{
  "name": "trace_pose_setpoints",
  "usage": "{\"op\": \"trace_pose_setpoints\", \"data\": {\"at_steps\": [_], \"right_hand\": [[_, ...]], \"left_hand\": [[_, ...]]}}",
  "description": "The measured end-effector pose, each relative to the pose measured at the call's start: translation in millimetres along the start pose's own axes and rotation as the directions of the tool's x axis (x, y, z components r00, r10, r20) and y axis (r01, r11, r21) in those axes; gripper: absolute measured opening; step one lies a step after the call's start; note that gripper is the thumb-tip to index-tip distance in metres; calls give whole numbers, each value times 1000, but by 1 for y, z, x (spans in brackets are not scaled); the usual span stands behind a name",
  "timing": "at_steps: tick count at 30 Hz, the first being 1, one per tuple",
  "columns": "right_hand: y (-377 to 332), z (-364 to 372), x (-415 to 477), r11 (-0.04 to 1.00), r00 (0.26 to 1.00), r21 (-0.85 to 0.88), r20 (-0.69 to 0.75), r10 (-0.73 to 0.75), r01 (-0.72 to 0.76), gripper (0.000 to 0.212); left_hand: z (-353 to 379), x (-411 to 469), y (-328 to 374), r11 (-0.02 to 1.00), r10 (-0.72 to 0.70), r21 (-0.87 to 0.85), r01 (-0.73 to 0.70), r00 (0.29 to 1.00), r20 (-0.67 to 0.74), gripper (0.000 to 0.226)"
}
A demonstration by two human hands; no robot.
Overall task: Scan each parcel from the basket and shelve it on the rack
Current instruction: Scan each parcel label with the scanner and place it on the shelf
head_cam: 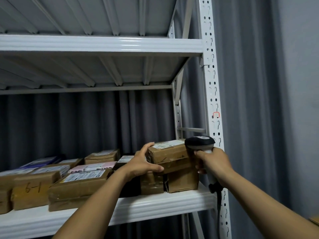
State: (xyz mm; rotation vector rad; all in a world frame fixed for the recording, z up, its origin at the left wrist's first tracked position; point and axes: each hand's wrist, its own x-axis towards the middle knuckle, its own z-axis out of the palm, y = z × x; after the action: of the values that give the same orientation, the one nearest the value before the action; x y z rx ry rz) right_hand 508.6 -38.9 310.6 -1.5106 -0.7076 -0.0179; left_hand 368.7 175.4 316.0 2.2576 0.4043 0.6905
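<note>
Brown cardboard parcel (pixel 170 151), white label (pixel 163 145) on top, perhaps dented.

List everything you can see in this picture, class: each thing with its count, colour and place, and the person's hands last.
rack: one, white, across the view
curtain: one, grey, behind and right of the rack
brown parcels: about nine, brown, lower shelf
top parcel: one, brown, on the right-end stack
pink parcel: one, pink, mid-shelf
black parcel: one, black, left of the stack
purple parcel: one, purple, back left
scanner: one, black and white, right of the stack
left hand: grips the top parcel's left end
right hand: grips the scanner's handle
</note>
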Motion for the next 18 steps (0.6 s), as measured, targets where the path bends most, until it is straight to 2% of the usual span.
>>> {"op": "trace_pose_setpoints", "data": {"at_steps": [3,9,14,18], "right_hand": [[2,-5,1,1000,1000,-8,-9,15,-15,13],[-6,-14,-1,1000,999,-14,-41,18,-19,13],[-9,-18,-4,997,998,-49,-14,57,-58,16],[-8,-21,-3,993,998,-98,-4,64,-64,17]], "left_hand": [[12,-4,6,1000,18,20,-16,991,-132,87],[36,-7,24,989,19,145,37,929,-369,81],[46,1,34,960,116,278,-24,941,-318,68],[54,8,40,934,148,357,-35,944,-296,66]]}}
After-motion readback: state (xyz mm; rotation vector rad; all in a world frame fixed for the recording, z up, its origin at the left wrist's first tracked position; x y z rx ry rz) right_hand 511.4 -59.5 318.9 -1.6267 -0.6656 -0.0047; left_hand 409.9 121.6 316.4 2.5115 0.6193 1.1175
